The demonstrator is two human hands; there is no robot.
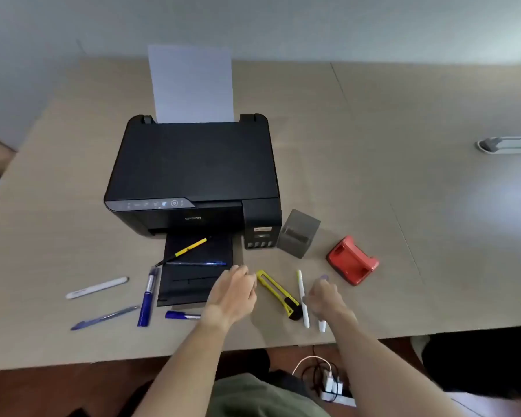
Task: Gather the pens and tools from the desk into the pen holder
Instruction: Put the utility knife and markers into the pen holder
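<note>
The grey translucent pen holder point(298, 233) stands right of the printer. My left hand point(233, 291) hovers over the printer's output tray with its fingers apart and nothing in it, just left of a yellow utility knife point(278, 293). My right hand point(325, 299) is curled around a white pen with a purple cap point(324, 277), beside another white pen point(303, 296). A yellow pen point(191, 247) and a blue pen point(197, 263) lie on the tray. On the desk to the left lie a blue marker point(147, 299), a white pen point(97, 288), a blue pen point(104, 318) and a short blue-capped marker point(181, 315).
A black printer point(193, 176) with a sheet of paper upright in its feeder fills the desk's middle. A red hole punch point(352, 260) sits right of the holder. A white cable port point(509, 145) is at the far right. The desk's front edge is close to my arms.
</note>
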